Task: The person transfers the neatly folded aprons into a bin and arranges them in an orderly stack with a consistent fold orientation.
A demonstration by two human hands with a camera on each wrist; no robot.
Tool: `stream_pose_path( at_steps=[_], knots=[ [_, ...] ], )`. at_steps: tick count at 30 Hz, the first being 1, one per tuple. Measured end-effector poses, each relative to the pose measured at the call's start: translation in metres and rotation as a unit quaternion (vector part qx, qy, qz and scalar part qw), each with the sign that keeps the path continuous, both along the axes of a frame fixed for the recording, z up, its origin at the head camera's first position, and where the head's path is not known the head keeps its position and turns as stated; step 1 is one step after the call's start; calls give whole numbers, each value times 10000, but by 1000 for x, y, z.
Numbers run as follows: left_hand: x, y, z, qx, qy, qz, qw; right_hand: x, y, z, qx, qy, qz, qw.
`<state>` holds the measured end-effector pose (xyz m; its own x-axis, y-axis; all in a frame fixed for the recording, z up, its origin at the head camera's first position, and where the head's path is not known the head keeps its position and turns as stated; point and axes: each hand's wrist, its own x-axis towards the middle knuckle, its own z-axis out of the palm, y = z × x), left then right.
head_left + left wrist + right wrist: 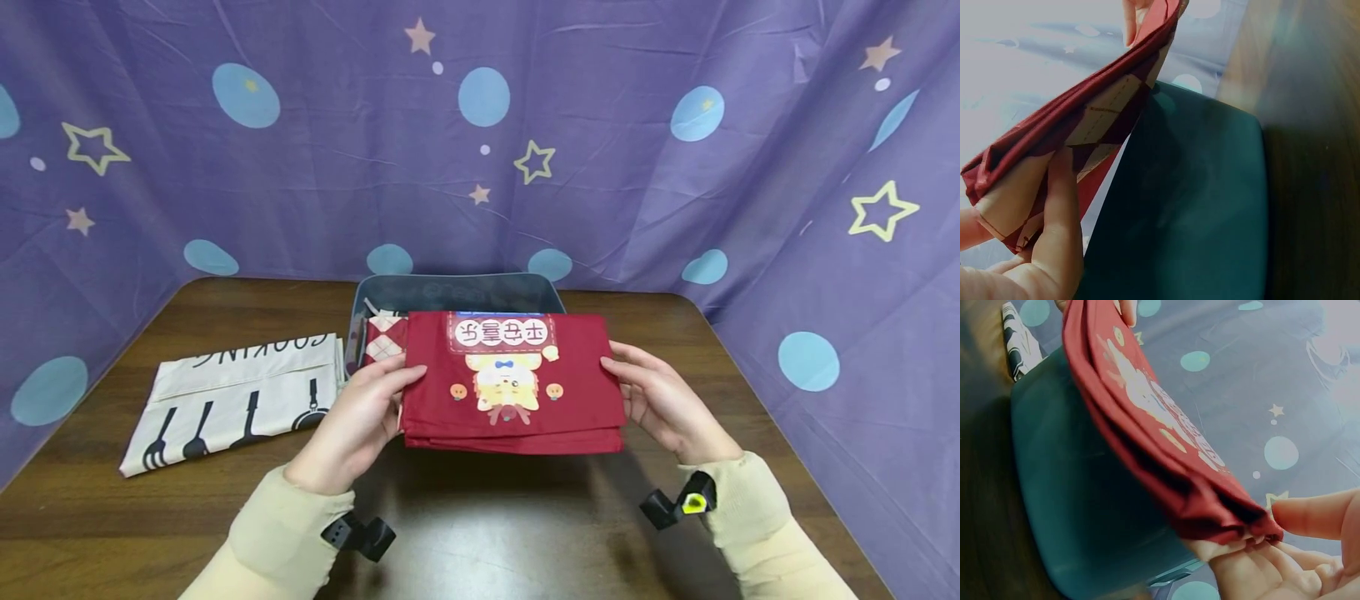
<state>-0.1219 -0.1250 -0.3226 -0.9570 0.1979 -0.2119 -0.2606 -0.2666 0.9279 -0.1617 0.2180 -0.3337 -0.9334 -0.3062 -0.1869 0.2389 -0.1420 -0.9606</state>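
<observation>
A folded dark red cloth (570, 367) is held between both hands in the head view, its cartoon animal print and white lettering upside down. My left hand (360, 425) grips its left end, thumb on top and fingers underneath. At the right end, my right hand (667, 404) pinches the edge, thumb above and fingers below. Beige and dark red diamonds show on the cloth's underside (1107, 112) in the left wrist view. The cloth is raised above a blue-green plastic bin (1079, 481) and hides its front in the head view.
Inside the bin's left side is another red cloth (385, 340) with pale diamonds. Left of the bin lies a folded white cloth (232, 400) printed with COOKING and black utensils on the brown wooden table (480, 533). A purple patterned curtain (600, 217) hangs behind.
</observation>
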Motion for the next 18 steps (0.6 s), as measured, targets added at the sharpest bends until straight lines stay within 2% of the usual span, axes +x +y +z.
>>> stream_pose_path(
  at_steps=[18],
  knots=[
    [1,-13,0,-128,76,-46,9999,-8,-9,13,598,50,537,9968]
  ],
)
